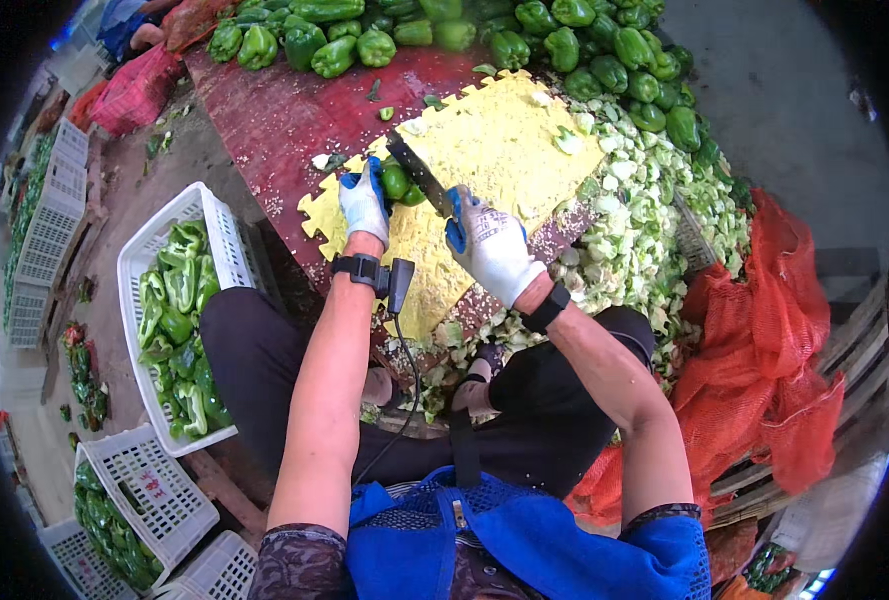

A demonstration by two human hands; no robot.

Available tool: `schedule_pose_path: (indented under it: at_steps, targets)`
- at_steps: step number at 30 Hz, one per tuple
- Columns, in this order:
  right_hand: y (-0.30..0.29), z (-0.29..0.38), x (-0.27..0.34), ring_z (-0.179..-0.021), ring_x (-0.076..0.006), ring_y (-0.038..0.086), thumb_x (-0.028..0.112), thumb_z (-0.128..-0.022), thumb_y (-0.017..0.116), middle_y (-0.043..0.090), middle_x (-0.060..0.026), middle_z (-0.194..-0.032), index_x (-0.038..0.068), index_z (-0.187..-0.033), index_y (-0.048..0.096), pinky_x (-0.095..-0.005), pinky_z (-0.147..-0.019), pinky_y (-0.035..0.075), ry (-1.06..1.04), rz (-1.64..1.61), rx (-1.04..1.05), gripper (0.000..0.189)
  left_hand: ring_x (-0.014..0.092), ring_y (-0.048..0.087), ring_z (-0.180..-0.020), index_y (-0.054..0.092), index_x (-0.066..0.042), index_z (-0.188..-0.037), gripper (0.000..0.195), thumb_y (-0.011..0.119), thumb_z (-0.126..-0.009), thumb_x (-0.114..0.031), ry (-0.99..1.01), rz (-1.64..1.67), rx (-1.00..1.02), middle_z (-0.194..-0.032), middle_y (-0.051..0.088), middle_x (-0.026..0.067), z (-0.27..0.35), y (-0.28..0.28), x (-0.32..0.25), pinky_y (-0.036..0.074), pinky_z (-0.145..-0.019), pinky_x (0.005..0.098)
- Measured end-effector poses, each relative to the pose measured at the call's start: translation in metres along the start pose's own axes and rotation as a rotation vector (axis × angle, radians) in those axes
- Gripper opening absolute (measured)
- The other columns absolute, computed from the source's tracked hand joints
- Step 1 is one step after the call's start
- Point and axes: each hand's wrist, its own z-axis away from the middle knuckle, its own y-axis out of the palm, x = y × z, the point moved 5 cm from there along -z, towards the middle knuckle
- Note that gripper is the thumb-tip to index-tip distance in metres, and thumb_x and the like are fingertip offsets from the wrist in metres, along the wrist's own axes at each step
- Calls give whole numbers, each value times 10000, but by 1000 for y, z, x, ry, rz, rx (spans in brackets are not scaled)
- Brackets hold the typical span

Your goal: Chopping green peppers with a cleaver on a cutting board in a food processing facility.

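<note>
My left hand (366, 201), in a white and blue work glove, holds a green bell pepper (396, 182) by its left side on the yellow foam mat (504, 150). My right hand (487, 238), gloved alike, grips a wide-bladed knife (420, 171). Its dark blade points up and left, against or close beside the pepper; whether it touches cannot be told. The mat lies on a red board (264, 112) strewn with pale seeds. A small green piece (387, 113) rests on the board above the pepper, and a cut pepper top (567, 140) lies on the mat's right part.
Whole green bell peppers (564, 49) are heaped along the board's far edge. Pepper scraps (624, 225) pile up at the right, near red mesh sacks (759, 337). Cut peppers (178, 322) fill a white plastic crate (216, 225) beside my left knee. Another person's arm (147, 35) shows at upper left.
</note>
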Motion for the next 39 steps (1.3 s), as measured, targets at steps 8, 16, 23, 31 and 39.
schedule_pose_path:
  at_steps: [8, 16, 23, 31, 39]
  targets:
    - [35, -28, 0, -701, -353, 639, 161, -838, 536, 640, -223, -786, -110, -1195, 464, -450, -624, 513, -47, 27, 120, 454, 77, 427, -605, 496, -73, -837, 225, 695, -863, -175, 84, -83, 44, -708, 493, -23, 14, 7, -7, 373, -527, 253]
    - [71, -23, -46, -759, -397, 637, 211, -843, 556, 647, -232, -809, -9, -1024, 532, -474, -676, 512, 207, -121, 116, 285, 71, 410, -651, 485, -93, -827, 255, 715, -856, -200, 195, -23, 178, -768, 464, -37, 32, 12, 6, 372, -551, 241]
    - [-19, -2, -89, -857, -372, 648, 286, -787, 615, 660, -232, -900, 12, -1017, 578, -452, -741, 505, 534, -630, 347, 360, 98, 515, -740, 542, -135, -971, 172, 642, -907, -260, 368, -227, 193, -880, 544, -21, 15, 11, -14, 442, -573, 261]
    - [-43, 32, -286, -949, -325, 635, 376, -762, 714, 648, -210, -1014, 46, -1106, 587, -431, -826, 492, 444, -96, 141, 494, 106, 468, -812, 448, -106, -1294, 349, 497, -992, -275, 410, -180, 183, -1113, 514, -9, 14, 40, 39, 406, -699, 260]
    - [-157, 15, -519, -1393, -384, 225, 449, -771, 703, 200, -236, -1518, 62, -1501, 88, -494, -1133, 208, 875, 507, -259, 1029, 54, 402, -744, 471, -82, -1285, 326, 499, -989, -213, 427, -380, 165, -1026, 489, -32, 38, 61, 42, 359, -654, 203]
